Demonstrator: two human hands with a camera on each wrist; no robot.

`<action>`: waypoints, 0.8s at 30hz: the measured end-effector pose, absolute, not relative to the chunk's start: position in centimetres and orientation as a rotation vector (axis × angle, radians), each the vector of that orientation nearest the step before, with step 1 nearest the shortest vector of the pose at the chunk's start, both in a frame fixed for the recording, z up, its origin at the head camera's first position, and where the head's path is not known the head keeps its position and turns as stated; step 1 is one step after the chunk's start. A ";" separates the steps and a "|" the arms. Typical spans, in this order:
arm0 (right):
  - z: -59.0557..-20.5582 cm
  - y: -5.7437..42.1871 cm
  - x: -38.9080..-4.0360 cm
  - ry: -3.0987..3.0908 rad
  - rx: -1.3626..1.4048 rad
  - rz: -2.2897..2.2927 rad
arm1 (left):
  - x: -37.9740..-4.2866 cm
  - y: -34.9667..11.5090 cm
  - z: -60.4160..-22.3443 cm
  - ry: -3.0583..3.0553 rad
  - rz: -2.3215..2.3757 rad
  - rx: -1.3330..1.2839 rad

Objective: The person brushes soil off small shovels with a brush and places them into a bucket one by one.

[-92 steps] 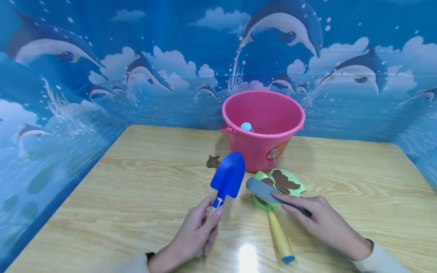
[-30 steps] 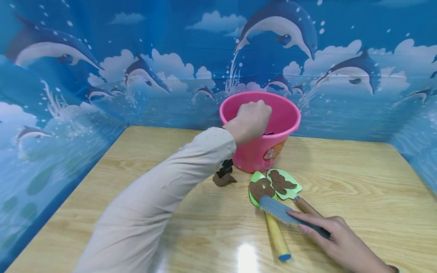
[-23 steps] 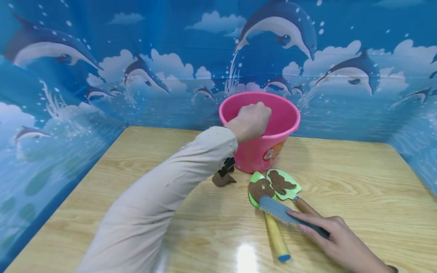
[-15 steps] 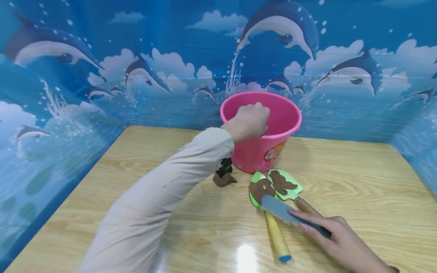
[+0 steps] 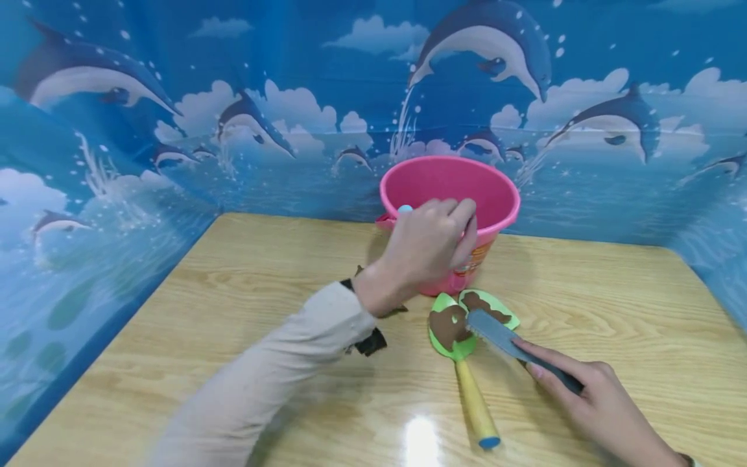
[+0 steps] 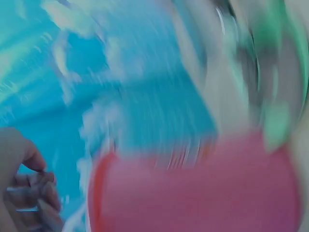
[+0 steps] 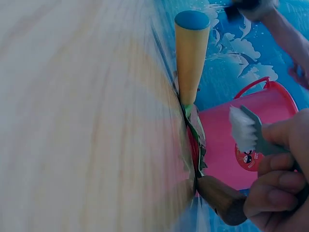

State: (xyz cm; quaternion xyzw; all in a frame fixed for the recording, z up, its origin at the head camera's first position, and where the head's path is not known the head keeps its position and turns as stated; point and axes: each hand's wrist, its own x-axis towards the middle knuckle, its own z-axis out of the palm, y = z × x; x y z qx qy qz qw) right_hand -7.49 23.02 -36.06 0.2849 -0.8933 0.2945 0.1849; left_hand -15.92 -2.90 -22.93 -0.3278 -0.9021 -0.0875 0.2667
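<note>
My left hand (image 5: 428,243) is in front of the pink bucket (image 5: 487,227), just outside its rim. Its fingers are loosely bent, and nothing shows between them in the blurred left wrist view. My right hand (image 5: 595,395) grips the dark handle of a grey-backed brush (image 5: 496,334); pale bristles show in the right wrist view. The brush head is over two trowels side by side on the table. A bright green trowel (image 5: 463,350) with a yellow handle bears a brown patch (image 5: 448,326). A pale green trowel (image 5: 502,305) bears another, partly covered by the brush.
A light blue rounded tip (image 5: 404,209) shows inside the bucket. Brown scraps lie on the wooden table (image 5: 262,272) left of the bucket, partly behind my left wrist. A dolphin-print backdrop (image 5: 327,84) stands behind and along both sides.
My left hand held a blue trowel, then reached into the bucket; it has now drawn back towards me without the trowel. The brush has shifted slightly right, over the pale green trowel.
</note>
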 end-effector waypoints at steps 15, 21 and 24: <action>-35.8 23.1 -8.0 -2.488 0.757 0.861 | -8.5 -2.0 -35.3 -3.292 -0.829 -0.599; -35.9 23.3 -7.8 -2.470 0.765 0.866 | -8.9 -2.1 -35.4 -3.309 -1.246 -0.508; -36.0 23.3 -7.7 -2.464 0.774 0.864 | -8.7 -2.0 -35.6 -3.276 -1.393 -0.447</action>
